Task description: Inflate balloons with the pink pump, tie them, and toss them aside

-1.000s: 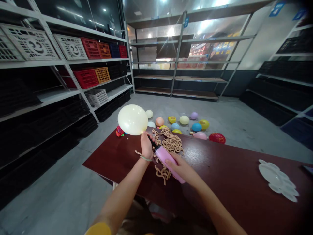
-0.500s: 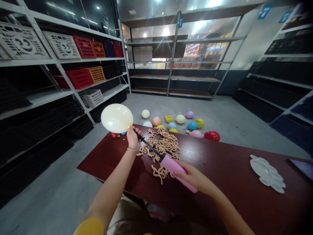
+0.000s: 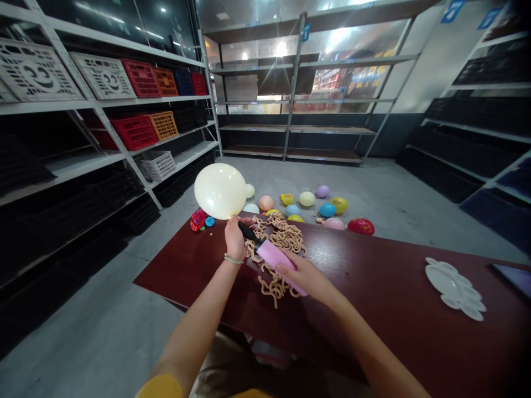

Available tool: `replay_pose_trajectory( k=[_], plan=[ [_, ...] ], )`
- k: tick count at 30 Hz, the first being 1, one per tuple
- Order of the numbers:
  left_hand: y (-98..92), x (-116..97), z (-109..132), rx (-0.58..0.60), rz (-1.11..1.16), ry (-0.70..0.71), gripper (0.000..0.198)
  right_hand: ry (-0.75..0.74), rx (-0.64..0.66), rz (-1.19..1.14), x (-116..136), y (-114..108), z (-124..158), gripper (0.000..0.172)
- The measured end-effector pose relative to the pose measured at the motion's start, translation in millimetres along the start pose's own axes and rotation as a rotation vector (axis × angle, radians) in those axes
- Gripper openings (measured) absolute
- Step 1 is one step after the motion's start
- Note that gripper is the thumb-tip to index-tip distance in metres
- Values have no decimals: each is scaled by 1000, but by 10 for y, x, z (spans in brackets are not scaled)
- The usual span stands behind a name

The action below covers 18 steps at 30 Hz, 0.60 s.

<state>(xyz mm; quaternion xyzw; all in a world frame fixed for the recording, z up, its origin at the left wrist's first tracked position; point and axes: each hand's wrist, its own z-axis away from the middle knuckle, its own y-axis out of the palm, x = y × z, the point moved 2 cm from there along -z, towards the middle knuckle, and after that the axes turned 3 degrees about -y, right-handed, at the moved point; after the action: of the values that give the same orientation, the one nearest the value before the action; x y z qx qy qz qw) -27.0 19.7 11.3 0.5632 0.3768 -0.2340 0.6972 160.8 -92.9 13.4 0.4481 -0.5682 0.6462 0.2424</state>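
A pale yellow balloon (image 3: 220, 190) is blown up and sits on the black nozzle of a pink hand pump (image 3: 274, 257). My left hand (image 3: 234, 237) is closed round the balloon's neck at the nozzle. My right hand (image 3: 304, 276) grips the pink pump body, pushed in close to the left hand. Under both hands lies a heap of tan uninflated balloons (image 3: 280, 242) on the dark red table (image 3: 373, 287).
A white flower-shaped palette (image 3: 454, 281) lies on the table at the right. Several inflated balloons (image 3: 327, 210) in mixed colours lie on the floor beyond the table. Shelving with crates (image 3: 136, 130) lines the left wall; more racks stand behind and at the right.
My right hand has pushed the pump body in towards my left hand, hiding the black rod that showed half a second ago. The balloon looks larger and has moved right.
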Motion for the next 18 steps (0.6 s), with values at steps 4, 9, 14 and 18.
replay_pose_trajectory(
  k=[4, 9, 14, 18],
  plan=[
    [-154, -171, -201, -73, 28, 105, 25, 40, 32, 84, -195, -203, 148, 57],
    [-248, -294, -262, -12, -79, 171, 28, 110, -222, 234, -480, -446, 96, 63],
    [-151, -92, -63, 69, -120, 171, 35, 92, -269, 488, -351, -419, -345, 66],
    [-74, 75, 106, 102, -179, 145, 38, 135, -279, 633, -270, -233, -630, 62]
  ],
)
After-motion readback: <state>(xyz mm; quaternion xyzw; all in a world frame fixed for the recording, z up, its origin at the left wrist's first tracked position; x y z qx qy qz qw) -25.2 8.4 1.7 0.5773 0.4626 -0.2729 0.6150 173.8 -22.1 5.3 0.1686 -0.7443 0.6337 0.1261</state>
